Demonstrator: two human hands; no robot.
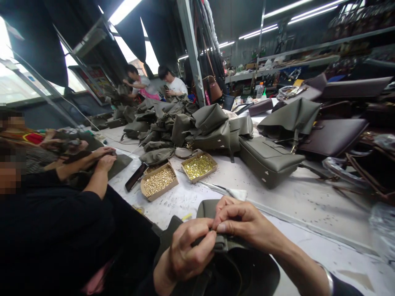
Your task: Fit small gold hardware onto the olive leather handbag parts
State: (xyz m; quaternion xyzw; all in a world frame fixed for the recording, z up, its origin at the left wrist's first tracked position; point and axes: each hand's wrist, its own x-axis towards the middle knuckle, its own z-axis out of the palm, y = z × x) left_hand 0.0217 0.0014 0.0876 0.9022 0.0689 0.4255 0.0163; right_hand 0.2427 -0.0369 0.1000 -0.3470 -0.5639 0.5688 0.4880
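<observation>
An olive-grey leather bag [261, 267] lies in front of me at the table's near edge, its dark opening turned toward me. My left hand [189, 248] is closed, thumb and fingers pinching the bag near a strap loop [220, 243]. Right beside it, my right hand [247, 220] is also closed in a pinch at the same spot, fingertips almost touching the left ones. What sits between the right fingertips is too small and hidden to make out. Beyond the hands stand a cardboard tray of gold-coloured small metal parts [142, 192] and a second tray of yellowish ones [191, 179].
A dark phone-like object [135, 177] lies by the trays. Several olive bags [268, 160] are heaped across the table [308, 205], with brown bags [333, 137] on the right. A co-worker's hands [105, 158] work close on the left; two people [173, 85] are farther back.
</observation>
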